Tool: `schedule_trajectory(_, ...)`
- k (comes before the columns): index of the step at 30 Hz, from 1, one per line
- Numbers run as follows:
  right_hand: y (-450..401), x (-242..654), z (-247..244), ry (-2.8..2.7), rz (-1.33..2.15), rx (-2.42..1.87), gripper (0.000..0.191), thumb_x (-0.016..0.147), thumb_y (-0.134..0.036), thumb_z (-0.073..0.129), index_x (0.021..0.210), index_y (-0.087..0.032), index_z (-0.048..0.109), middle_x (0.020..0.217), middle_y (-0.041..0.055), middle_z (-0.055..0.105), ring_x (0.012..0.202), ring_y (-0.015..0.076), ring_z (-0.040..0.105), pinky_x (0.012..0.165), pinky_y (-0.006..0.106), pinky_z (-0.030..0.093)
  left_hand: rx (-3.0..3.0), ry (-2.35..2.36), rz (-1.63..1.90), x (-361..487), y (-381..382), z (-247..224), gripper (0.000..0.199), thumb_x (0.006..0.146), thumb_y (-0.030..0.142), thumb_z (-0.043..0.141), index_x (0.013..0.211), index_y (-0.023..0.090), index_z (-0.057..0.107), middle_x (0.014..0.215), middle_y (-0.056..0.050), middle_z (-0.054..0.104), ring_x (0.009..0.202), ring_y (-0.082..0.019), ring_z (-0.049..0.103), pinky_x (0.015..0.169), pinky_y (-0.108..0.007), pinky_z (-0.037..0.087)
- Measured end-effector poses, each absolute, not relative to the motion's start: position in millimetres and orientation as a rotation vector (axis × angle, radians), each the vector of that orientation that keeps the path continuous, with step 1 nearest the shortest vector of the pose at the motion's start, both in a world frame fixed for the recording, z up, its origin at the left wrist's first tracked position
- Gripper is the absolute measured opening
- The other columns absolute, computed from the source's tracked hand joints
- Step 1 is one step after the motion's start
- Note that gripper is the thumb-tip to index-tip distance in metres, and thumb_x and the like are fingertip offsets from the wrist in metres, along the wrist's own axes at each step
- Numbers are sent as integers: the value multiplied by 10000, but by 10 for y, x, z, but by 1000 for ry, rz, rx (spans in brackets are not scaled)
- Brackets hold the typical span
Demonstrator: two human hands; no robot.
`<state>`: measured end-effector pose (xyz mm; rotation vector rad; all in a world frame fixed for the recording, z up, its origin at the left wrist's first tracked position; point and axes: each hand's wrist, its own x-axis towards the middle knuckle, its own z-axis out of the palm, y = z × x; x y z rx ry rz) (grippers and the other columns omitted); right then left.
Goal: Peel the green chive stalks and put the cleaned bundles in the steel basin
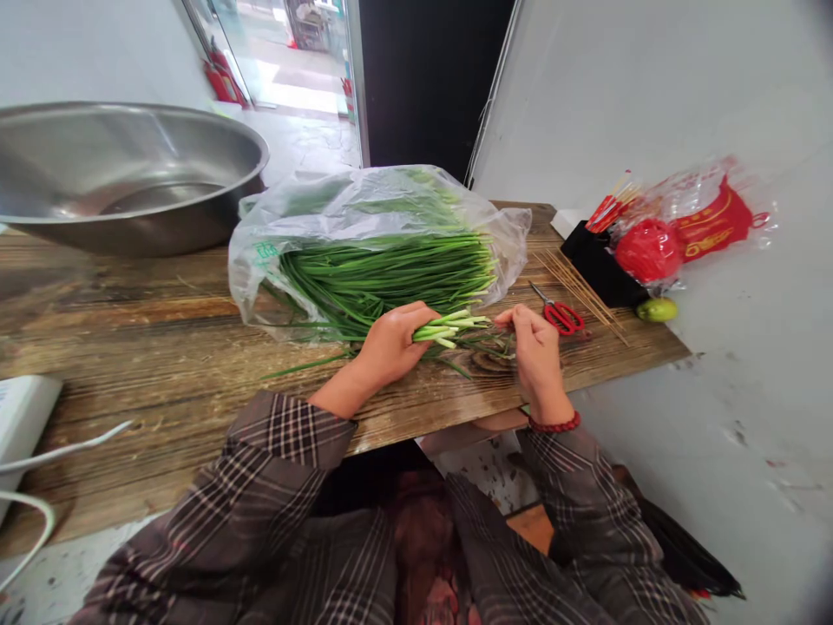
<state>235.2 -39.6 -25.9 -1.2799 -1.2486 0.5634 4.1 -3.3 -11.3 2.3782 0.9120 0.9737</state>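
Observation:
My left hand (398, 343) is wrapped round a small bunch of garlic chives (449, 328), its pale cut ends sticking out to the right. Just past those ends, my right hand (534, 347) is closed in a pinch, thumb against fingers; whatever is between the fingertips is too small to make out. Behind both hands lies a large pile of green chives (396, 269), partly inside a clear plastic bag (364, 195). Loose trimmings (491, 345) lie on the wooden table below the bunch's ends.
A wide steel basin (149, 234) stands at the back left of the wooden table (162, 347). Red-handled scissors (560, 316) and thin wooden sticks (582, 295) lie right of my right hand. Beyond are a black box (602, 265), red packaging (712, 221) and a green fruit (657, 309).

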Motion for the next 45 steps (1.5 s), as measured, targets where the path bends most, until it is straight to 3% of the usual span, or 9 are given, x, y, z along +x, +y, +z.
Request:
schedule_trajectory(4,-477,2165,-143,-1520,481,-1228,261,902,-422,536,987,-236,698,993,43,698,909,181,633,809,322,484,2294,925,938,58,-34,-86,144,859,188,522,833,161,660,815,-29,642,736,-139,575,682,-240,417)
schedule_trajectory(9,-422,1982,-197,-1503,515,-1242,192,845,-378,623,791,-211,698,778,13,670,746,152,592,727,294,460,2299,920,932,64,-48,-65,146,835,158,521,836,156,666,798,-32,637,734,-142,576,688,-242,419)
schedule_trajectory(13,-311,2081,-292,-1147,670,-1205,243,839,-419,608,802,-193,687,772,7,672,710,137,588,678,270,452,2344,916,945,57,-38,-92,182,789,113,509,886,167,654,818,-31,631,766,-154,580,702,-251,424)
schedule_trajectory(18,-242,2436,-359,-1365,506,-1381,276,872,-413,569,764,-195,699,755,16,689,755,165,612,747,307,449,2176,1042,1085,60,-18,-88,70,800,161,520,846,172,572,822,-10,618,772,-145,568,720,-249,437)
schedule_trajectory(23,-276,2518,-429,-1923,167,-1551,191,898,-320,561,901,-222,725,933,63,720,926,226,612,879,388,409,1997,1070,1139,56,-1,-67,64,765,170,535,814,183,497,737,23,574,678,-120,536,654,-240,431)
schedule_trajectory(26,-270,2487,-460,-1998,30,-1620,162,887,-311,582,905,-222,716,924,81,699,939,244,587,878,401,399,1973,1075,1183,51,8,-71,60,771,189,544,826,175,525,712,27,564,655,-114,527,633,-236,426)
schedule_trajectory(34,-317,2418,-308,-1647,308,-1360,142,891,-316,572,845,-205,647,861,21,659,814,164,590,753,302,439,1949,1073,1179,55,2,-75,170,825,266,551,845,142,666,792,-24,672,761,-146,621,734,-257,485)
schedule_trajectory(40,-413,2194,-135,-1598,313,-1261,188,897,-349,571,795,-204,632,800,9,640,778,147,572,721,282,427,1974,979,1097,53,-18,-48,230,865,294,542,932,143,702,910,-44,720,845,-164,655,812,-268,489)
schedule_trajectory(45,-407,2054,-116,-1531,355,-1244,253,888,-381,574,717,-198,612,721,-5,602,708,137,543,681,280,416,2057,878,960,72,-22,-104,237,854,327,555,897,149,706,849,-26,727,789,-158,648,739,-247,477)
